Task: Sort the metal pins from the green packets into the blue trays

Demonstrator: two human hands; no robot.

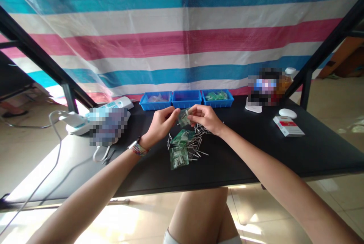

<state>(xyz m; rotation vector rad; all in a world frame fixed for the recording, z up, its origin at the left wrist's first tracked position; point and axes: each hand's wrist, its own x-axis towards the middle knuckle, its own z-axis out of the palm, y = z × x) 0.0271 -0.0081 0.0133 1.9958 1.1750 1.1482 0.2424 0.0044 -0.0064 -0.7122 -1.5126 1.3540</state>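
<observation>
Between my two hands, a small clear green plastic bag (184,117) with pale slim pieces inside is held above the black table (136,177). My left hand (163,122) pinches its left edge, and my right hand (207,118) grips its right side with the fingers closed. Below lie two more green bags: a crumpled one (183,136) and a flatter one (179,157) filled with thin metal pieces. Loose pop rivets (199,147), thin and silvery, are scattered beside them and partly under my right hand.
Three blue trays (186,104) stand in a row at the back; the right one holds green bags (216,95), the left one clear plastic. A power strip (113,104) with cables is left. A cigarette box (288,126), white mouse (287,113) and bottle (288,77) are right.
</observation>
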